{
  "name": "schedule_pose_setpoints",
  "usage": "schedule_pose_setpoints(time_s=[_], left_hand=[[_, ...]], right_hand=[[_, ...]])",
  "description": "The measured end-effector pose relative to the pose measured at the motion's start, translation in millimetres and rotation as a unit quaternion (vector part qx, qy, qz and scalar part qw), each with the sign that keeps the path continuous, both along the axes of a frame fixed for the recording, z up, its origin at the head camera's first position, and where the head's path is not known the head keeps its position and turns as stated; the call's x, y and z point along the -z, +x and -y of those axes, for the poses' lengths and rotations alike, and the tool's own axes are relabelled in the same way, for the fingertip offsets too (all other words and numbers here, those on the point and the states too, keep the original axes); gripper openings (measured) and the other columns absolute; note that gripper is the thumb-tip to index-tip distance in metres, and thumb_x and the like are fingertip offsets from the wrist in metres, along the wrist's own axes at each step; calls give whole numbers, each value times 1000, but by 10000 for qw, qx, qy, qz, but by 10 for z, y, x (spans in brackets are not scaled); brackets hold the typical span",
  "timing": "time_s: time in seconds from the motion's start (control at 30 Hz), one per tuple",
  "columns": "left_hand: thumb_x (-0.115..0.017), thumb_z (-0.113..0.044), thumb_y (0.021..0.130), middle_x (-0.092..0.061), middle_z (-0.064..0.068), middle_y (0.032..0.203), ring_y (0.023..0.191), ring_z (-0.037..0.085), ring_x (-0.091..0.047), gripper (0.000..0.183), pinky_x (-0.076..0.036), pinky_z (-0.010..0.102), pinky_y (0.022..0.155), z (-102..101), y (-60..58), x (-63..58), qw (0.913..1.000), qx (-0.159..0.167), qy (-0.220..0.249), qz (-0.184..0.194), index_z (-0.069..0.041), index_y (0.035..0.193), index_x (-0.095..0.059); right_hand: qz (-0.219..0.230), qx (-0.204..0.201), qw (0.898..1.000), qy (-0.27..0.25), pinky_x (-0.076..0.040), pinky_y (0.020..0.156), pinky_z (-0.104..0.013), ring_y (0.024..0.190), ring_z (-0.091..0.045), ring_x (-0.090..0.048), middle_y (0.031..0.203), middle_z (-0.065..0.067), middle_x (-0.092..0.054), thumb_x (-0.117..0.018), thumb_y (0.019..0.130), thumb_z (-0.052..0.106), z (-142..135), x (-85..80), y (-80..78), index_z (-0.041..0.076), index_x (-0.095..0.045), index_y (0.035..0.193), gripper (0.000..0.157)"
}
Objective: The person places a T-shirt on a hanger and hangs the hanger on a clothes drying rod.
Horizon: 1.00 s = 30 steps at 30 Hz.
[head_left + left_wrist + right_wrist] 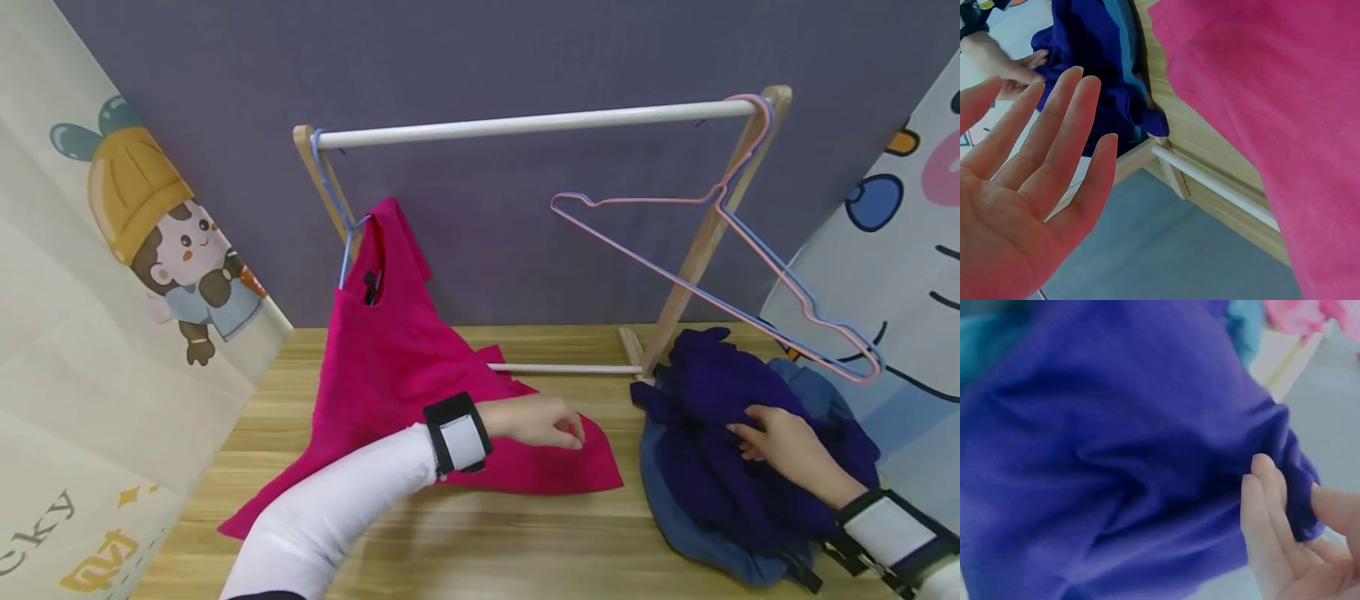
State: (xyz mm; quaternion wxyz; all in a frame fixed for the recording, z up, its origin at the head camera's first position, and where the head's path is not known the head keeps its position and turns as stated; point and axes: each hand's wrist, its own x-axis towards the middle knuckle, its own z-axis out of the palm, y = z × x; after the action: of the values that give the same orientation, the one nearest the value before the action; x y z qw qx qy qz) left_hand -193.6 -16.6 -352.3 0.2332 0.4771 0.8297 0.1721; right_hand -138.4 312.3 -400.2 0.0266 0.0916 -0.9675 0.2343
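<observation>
A dark purple garment (720, 450) lies crumpled on top of a blue garment (663, 492) at the right of the table. My right hand (787, 450) is at the purple garment; in the right wrist view a fold of the purple cloth (1116, 456) is pinched between thumb and fingers. Over the lower part of a pink top (390, 358) is my left hand (536, 421), holding nothing. Its fingers are loosely extended in the left wrist view. A blue hanger (330, 179) on the rack carries the pink top, whose hem spreads across the table.
A rack with a white rail (525, 125) and wooden posts stands at the back. From its right end hang a pink hanger (645, 200) and a blue hanger (783, 275), close together. Printed curtains flank the wooden table (450, 550) on both sides.
</observation>
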Motion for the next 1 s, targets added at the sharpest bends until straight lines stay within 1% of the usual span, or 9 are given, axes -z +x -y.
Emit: schedule_pose_setpoints(time_s=[0.13, 0.3, 0.4, 0.47, 0.6, 0.67, 0.73, 0.87, 1.0], left_hand=[[-56, -20, 85, -61, -5, 85, 71, 2, -52, 18, -42, 17, 65, 54, -9, 2, 9999, -80, 109, 68, -11, 100, -62], [-56, -18, 85, -62, -5, 84, 69, 2, -52, 18, -43, 16, 63, 108, -9, -10, 9996, -158, 196, 143, -11, 100, -62], [-56, -18, 85, -61, -5, 85, 69, 2, -52, 18, -43, 17, 63, 131, -14, -8, 9994, -224, 196, 152, -11, 101, -62], [-57, -19, 85, -61, -6, 86, 69, 2, -52, 19, -43, 17, 63, 140, -20, 5, 9994, -240, 206, 110, -12, 102, -62], [-57, -20, 85, -61, -5, 81, 67, 3, -51, 20, -42, 17, 61, 170, -30, 17, 9992, -262, 306, 72, -12, 102, -62], [-58, -20, 84, -62, -3, 79, 65, 3, -51, 20, -42, 17, 60, 189, -36, 23, 9989, -275, 388, 45, -11, 102, -61], [-58, -20, 84, -62, -2, 78, 65, 3, -50, 22, -41, 17, 61, 211, -42, 25, 9984, -310, 475, 3, -10, 103, -60], [-59, -19, 83, -62, -3, 79, 69, 3, -51, 24, -42, 18, 66, 276, -61, 14, 9972, -405, 608, -166, -8, 105, -59], [-60, -17, 82, -63, 1, 81, 72, 5, -52, 26, -43, 20, 68, 366, -101, 6, 9947, -602, 748, -367, -8, 107, -58]], right_hand=[[-166, -115, 9997, -130, -45, 44, -29, 51, -13, -55, 59, 0, -58, -50, 89, 14, 76, -243, -22, 9, -48, 63, 27], [-363, -175, 9989, -236, -39, 43, -30, 55, -14, -55, 61, -1, -60, -48, 91, 21, 211, -535, -70, 10, -43, 61, 33], [-416, -221, 9981, -387, -39, 43, -30, 54, -13, -55, 61, -1, -61, -48, 91, 23, 306, -701, -112, 9, -49, 63, 31], [-416, -262, 9974, -534, -41, 44, -29, 54, -12, -56, 61, -1, -61, -48, 91, 24, 368, -797, -144, 8, -52, 65, 31], [-210, -318, 9955, -866, -49, 51, -27, 58, -14, -59, 63, -5, -64, -48, 91, 25, 491, -962, -218, 1, -58, 78, 29], [-60, -331, 9942, -1018, -50, 54, -24, 60, -14, -60, 65, -7, -65, -47, 91, 26, 551, -1035, -247, -3, -58, 90, 31], [74, -288, 9926, -1179, -50, 56, -21, 62, -15, -61, 67, -8, -65, -47, 91, 27, 605, -1103, -269, -6, -56, 97, 35], [270, -163, 9864, -1613, -48, 58, -14, 64, -14, -62, 68, -8, -65, -48, 90, 30, 705, -1227, -304, -8, -55, 96, 39], [365, -76, 9821, -1848, -44, 56, -10, 65, -11, -62, 66, -3, -65, -49, 90, 32, 786, -1346, -333, -8, -55, 95, 40]])
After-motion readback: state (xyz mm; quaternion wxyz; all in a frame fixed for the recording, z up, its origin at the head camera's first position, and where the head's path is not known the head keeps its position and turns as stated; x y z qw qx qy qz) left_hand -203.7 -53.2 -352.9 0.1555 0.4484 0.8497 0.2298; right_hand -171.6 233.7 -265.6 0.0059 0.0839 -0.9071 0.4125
